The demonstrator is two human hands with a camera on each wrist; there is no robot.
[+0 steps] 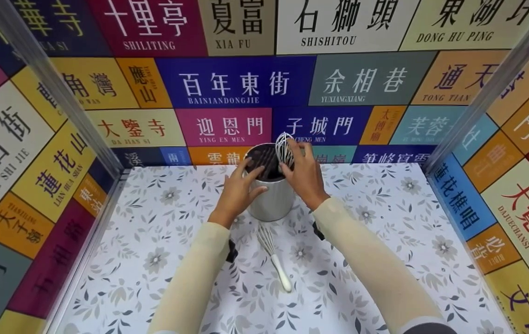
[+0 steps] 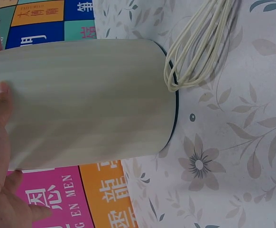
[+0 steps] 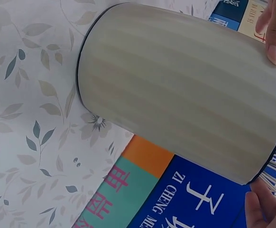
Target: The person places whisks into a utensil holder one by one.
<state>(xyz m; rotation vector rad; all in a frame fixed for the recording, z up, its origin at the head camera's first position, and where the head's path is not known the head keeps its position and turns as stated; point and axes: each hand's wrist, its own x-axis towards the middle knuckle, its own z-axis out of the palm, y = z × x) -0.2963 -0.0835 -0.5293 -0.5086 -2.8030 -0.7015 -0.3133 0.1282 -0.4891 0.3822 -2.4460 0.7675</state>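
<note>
A pale grey cylindrical canister [image 1: 271,202] with a dark interior stands upright on the table. My left hand [image 1: 235,192] holds its left side near the rim, and the thumb [image 2: 1,95] lies against the outer wall in the left wrist view. At the rim's right side my right hand [image 1: 306,176] grips a whisk by its wire head [image 1: 284,144], which points upward; its handle is hidden, apparently inside the canister. In front of the canister a second whisk [image 1: 282,273] lies on the table, its white handle towards me and its cream wires [image 2: 195,52] near the canister's base.
A white tablecloth [image 1: 153,260] with grey flowers and leaves covers the table. Colourful panels [image 1: 236,83] with printed place names rise behind it and on both sides. Clear corner posts [image 1: 79,111] stand at the back left and right.
</note>
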